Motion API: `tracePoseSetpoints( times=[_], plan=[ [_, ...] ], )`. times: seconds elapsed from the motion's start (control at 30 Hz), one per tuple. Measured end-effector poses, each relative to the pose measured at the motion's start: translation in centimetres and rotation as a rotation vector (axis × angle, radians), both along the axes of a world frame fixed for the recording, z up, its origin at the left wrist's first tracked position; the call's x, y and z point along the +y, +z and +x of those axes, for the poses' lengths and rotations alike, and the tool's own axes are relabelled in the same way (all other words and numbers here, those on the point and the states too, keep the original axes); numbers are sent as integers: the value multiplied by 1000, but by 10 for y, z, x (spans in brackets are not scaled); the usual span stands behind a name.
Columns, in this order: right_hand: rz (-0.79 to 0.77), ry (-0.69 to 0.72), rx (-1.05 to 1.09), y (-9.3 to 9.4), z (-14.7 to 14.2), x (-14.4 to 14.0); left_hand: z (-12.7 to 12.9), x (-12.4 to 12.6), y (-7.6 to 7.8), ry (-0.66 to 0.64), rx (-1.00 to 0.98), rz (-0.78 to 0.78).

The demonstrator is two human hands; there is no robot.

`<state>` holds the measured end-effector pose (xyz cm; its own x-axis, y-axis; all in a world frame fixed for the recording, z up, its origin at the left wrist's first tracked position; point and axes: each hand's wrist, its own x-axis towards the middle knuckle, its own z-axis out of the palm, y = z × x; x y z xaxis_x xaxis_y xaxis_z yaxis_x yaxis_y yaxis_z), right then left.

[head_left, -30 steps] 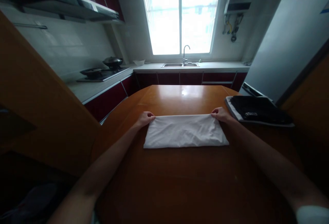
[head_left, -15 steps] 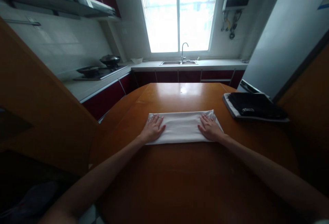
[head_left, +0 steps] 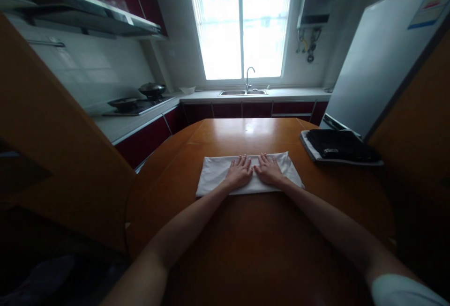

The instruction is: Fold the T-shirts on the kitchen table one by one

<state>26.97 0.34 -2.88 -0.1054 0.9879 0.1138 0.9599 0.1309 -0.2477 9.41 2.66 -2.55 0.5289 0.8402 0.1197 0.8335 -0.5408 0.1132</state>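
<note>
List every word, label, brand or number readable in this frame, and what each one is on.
None can be read with certainty.
Pale characters on the black folded cloth: too blurred.
Label with blue bands on the fridge: too small and blurred.
White cloth: no text visible.
</note>
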Motion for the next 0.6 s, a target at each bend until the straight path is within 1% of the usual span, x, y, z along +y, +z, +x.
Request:
tracePoseSetpoints(
  times=[0.17,0.23,0.27,0.3,0.37,0.43,0.53,0.6],
  plan=[
    [-3,-207,-67,-2,61,5,0,-1,2,23,20,-2],
    [12,-256,-81,-1,74,5,1,-1,2,35,21,-3],
    [37,-267,-91,0,75,4,2,-1,2,35,22,-2],
    [76,-265,-103,1,72,3,2,0,1,33,24,-1],
    [162,-225,-112,4,56,1,2,1,0,28,29,4],
    [192,-124,-87,5,34,-2,1,2,-1,21,27,14],
    [88,22,-30,4,6,-4,1,4,-2,2,-8,24],
    [16,56,-7,3,-2,-5,0,6,-2,-8,-53,13]
  ],
)
